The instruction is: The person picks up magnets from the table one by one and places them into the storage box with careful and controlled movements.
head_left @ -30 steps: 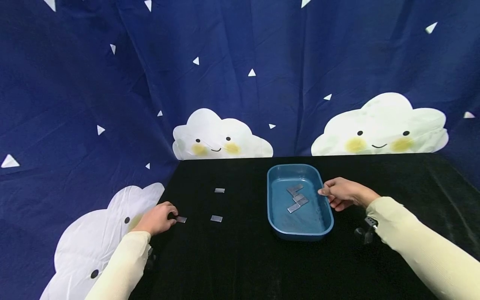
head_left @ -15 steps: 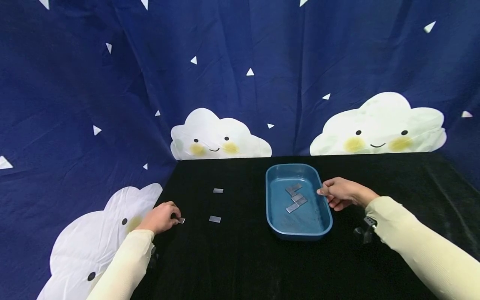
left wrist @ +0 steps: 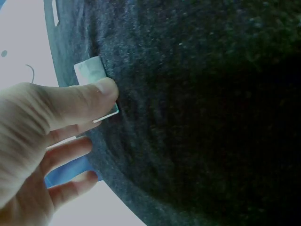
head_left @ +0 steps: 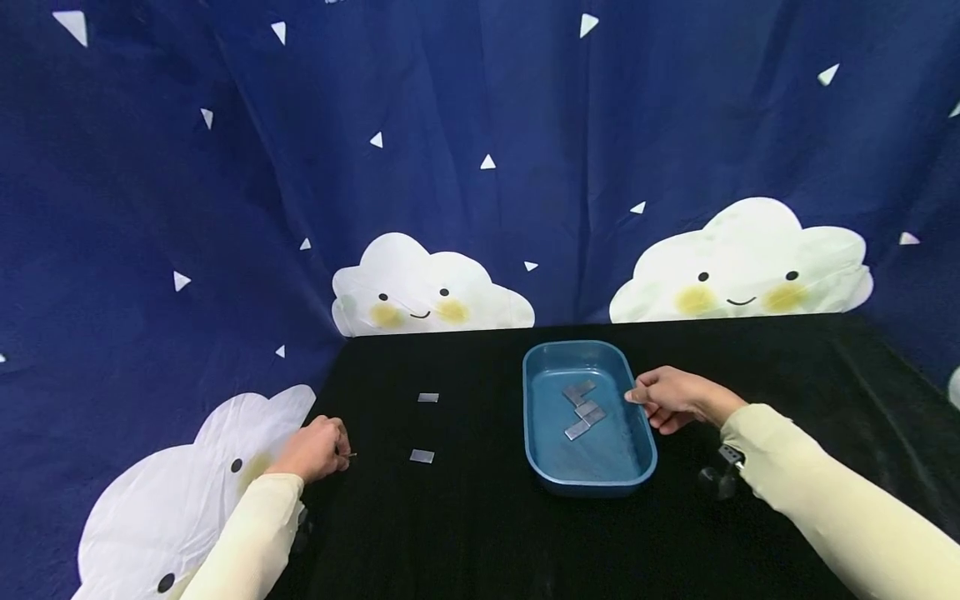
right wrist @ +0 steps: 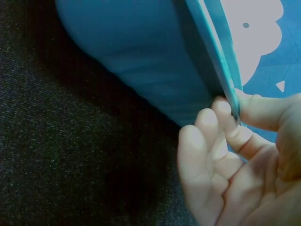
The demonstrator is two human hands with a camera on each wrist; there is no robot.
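Observation:
My left hand (head_left: 311, 450) pinches a small flat silver rectangular plate (left wrist: 90, 70) between thumb and index finger, the other fingers loosely bent below. In the head view that plate shows only as a thin edge at the fingertips, over the left side of the black cloth. With thumb and fingers, my right hand (head_left: 678, 398) grips the right rim of a blue plastic tub (head_left: 615, 454). Several similar silver plates (head_left: 590, 412) lie in a zigzag on the tub's floor.
Two more silver plates lie apart on the black cloth (head_left: 480, 517), a farther plate (head_left: 428, 397) and a nearer plate (head_left: 422, 457), between left hand and tub. A blue curtain (head_left: 450, 100) with white clouds stands behind and at the left.
A plate that lay flat by my left fingertips is now pinched and turned edge-on. My right hand stays on the tub's rim. The head view has shifted slightly.

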